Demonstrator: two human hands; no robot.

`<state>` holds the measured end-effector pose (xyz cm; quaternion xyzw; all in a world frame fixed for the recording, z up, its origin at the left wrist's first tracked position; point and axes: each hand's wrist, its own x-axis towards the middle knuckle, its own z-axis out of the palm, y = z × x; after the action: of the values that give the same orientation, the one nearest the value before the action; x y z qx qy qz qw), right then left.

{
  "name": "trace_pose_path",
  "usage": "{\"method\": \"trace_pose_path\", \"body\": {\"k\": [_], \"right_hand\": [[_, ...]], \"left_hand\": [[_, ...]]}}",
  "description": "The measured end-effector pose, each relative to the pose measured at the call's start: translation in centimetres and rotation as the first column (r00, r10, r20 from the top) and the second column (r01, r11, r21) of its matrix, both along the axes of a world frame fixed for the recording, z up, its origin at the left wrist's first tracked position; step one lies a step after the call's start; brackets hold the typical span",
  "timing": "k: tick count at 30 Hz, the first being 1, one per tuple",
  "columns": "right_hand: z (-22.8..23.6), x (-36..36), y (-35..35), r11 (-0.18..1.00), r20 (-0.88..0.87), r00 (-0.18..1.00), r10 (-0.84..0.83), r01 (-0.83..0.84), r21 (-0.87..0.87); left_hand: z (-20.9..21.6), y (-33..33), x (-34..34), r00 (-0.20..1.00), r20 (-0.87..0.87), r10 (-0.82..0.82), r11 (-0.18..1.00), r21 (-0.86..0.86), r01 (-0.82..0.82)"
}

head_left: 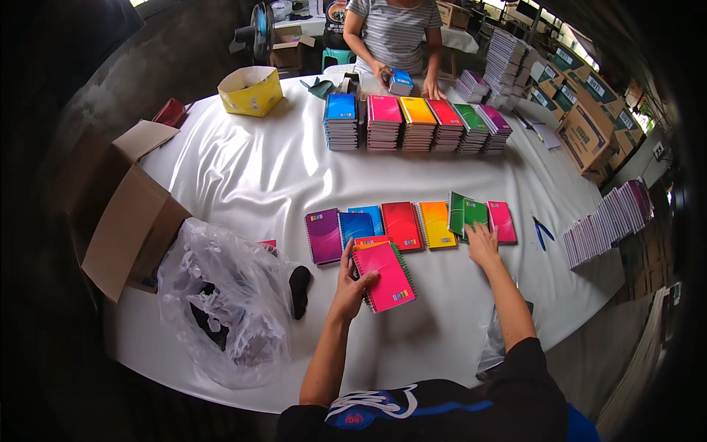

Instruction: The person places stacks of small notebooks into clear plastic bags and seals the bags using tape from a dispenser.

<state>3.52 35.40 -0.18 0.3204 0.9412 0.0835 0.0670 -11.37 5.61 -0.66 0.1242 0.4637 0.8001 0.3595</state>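
My left hand (349, 289) is closed round a small fanned stack of spiral notebooks, the thumb lying over the pink notebook (386, 278) on top. Edges of green, yellow and red covers peek out beneath it. To the right, my right hand (483, 244) has its fingers spread, with the tips on the lower part of a green notebook (477, 212). Another green cover shows offset at its left. In the same row lie a purple notebook (323, 237), blue ones (357, 227), a red notebook (401, 225), a yellow notebook (437, 227) and a pink notebook (503, 222).
Several tall notebook stacks (341, 132) line the far side, where another person (398, 37) handles a blue notebook. A clear plastic bag (228, 309) and an open carton (125, 221) sit left. Pliers (543, 233) and more stacked notebooks (608, 221) lie right. A yellow container (250, 92) stands far left.
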Motion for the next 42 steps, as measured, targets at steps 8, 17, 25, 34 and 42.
{"method": "trace_pose_path", "body": {"k": [8,17,25,34,42], "right_hand": [[-3.3,-1.8,0.8,0.974,-0.17,0.983,0.062,-0.097,-0.207],[-5.0,-2.8,-2.1,0.904,-0.376,0.879,0.293,-0.383,-0.19],[-2.2,-3.0,0.1,0.795,-0.654,0.705,-0.275,-0.216,-0.567],[4.7,-7.7,-8.9,-0.099,-0.771,0.378,-0.513,-0.918,-0.384],[1.0,-9.8,-10.5,0.657,-0.7,0.712,0.049,-0.552,-0.514]], "left_hand": [[0.1,-1.0,0.3,0.999,-0.006,0.04,0.999,0.015,-0.04],[0.0,-1.9,-0.3,0.999,-0.001,0.048,0.997,0.061,-0.048],[-0.6,-3.0,-0.9,0.981,0.17,-0.093,0.991,0.114,0.074],[-1.2,-2.6,-1.4,0.91,0.36,-0.205,0.968,0.213,0.134],[-0.8,-5.0,-0.8,0.962,0.235,-0.137,0.988,0.105,0.115]]}}
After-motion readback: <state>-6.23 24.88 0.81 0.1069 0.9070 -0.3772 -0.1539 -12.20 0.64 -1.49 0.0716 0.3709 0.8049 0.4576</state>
